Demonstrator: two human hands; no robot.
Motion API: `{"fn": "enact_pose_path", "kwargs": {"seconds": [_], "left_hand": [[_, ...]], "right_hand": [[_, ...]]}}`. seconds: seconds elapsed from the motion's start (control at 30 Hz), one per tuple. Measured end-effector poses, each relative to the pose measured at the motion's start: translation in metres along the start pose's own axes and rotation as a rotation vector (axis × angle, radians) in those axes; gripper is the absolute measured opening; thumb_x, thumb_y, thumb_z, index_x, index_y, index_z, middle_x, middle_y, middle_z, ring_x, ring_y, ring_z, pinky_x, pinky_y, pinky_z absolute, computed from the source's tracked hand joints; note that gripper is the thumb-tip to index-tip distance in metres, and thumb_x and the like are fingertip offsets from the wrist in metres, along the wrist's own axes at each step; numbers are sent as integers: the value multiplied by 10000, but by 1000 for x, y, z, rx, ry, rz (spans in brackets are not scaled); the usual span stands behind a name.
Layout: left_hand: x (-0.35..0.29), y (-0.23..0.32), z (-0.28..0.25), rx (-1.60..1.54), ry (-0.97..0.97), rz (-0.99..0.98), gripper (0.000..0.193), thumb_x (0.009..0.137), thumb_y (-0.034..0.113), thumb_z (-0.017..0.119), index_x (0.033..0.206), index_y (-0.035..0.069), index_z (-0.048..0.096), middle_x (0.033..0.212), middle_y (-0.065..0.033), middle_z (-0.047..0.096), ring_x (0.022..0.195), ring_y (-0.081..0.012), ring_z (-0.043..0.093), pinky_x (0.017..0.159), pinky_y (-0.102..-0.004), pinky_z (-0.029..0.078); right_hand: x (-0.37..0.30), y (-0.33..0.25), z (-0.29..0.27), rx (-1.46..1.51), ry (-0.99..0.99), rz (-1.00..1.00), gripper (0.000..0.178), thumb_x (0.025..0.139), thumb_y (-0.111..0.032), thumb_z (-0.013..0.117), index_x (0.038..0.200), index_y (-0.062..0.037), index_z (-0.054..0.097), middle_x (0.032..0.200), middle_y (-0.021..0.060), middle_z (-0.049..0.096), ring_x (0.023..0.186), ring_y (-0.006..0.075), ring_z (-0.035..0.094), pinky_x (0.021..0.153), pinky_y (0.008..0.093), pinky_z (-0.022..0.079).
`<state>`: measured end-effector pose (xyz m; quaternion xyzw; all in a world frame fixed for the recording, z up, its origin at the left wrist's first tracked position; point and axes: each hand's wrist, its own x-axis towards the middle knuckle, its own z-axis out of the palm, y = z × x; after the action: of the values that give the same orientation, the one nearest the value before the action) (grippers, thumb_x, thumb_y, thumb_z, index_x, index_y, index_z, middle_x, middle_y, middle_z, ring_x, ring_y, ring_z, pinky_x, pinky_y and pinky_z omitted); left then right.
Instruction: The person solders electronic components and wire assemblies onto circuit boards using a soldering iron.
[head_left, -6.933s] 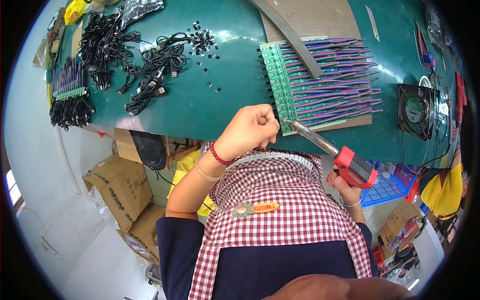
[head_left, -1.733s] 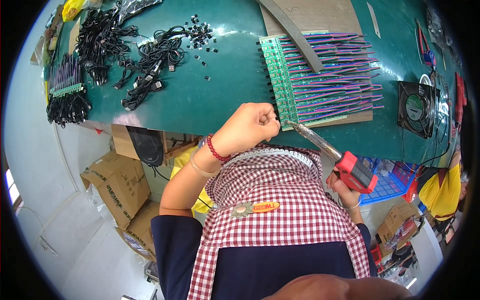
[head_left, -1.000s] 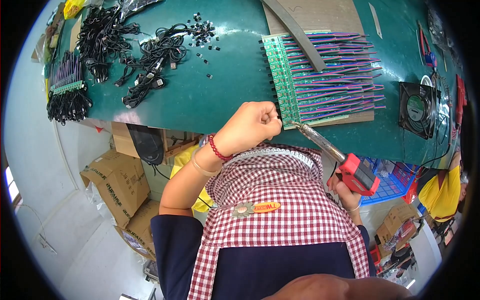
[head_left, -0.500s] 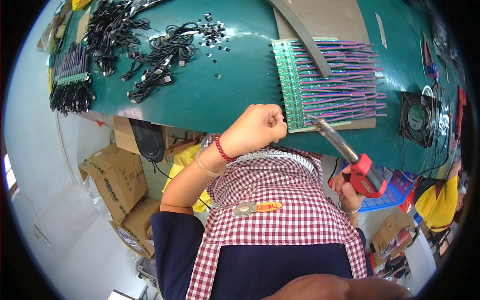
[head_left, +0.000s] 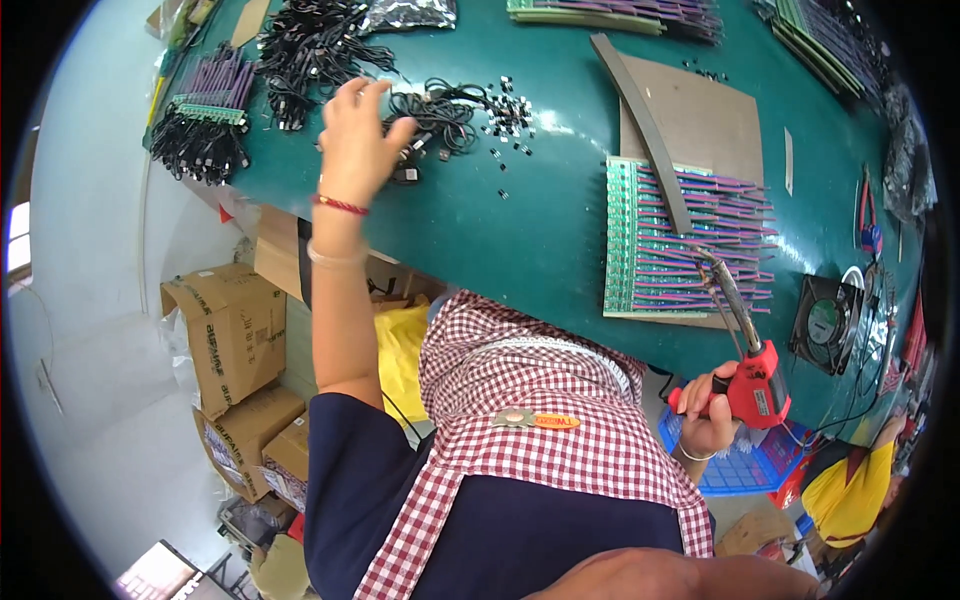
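My left hand is stretched out over a bunch of black USB cables, fingers apart, with nothing seen in it. Part of that bunch is hidden beneath the hand. My right hand is wrapped round the handle of a red soldering gun. Its metal barrel points up and leftward, the tip over the wires of a green circuit board panel. Rows of purple, pink and dark wires run rightward from the panel, which lies on a brown cardboard sheet. Across them rests a long grey strip.
Small black-and-silver connectors lie scattered beside the cables. More cables and a wired board sit far left. A black fan and red-handled pliers are at right. Other board stacks lie at the back.
My left hand has moved from the panel's left edge over to the cables and opened. My right hand still grips the soldering gun. The whole view has shifted.
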<state>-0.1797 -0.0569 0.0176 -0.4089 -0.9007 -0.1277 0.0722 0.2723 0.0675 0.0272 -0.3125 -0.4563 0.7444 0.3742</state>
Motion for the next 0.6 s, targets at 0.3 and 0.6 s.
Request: {"fn": "enact_pose_path", "kwargs": {"seconds": [0.3,0.6], "left_hand": [[-70,-12,4,-271,-45,-63,472,738,174,703,1130,8,498,1152,-173,470,1075,-364,423,924,-434,377],[-106,59,10,-572,57,-6,360,719,58,671,1053,1,548,1121,-139,519,1050,-314,497,922,-379,406]], "right_hand": [[11,1,11,-14,-16,-48,327,855,-152,496,1111,37,423,578,39,437,447,93,377,429,230,377],[25,-5,26,4,-139,-95,345,863,-163,493,1141,30,426,607,40,437,452,90,379,441,233,386]]}}
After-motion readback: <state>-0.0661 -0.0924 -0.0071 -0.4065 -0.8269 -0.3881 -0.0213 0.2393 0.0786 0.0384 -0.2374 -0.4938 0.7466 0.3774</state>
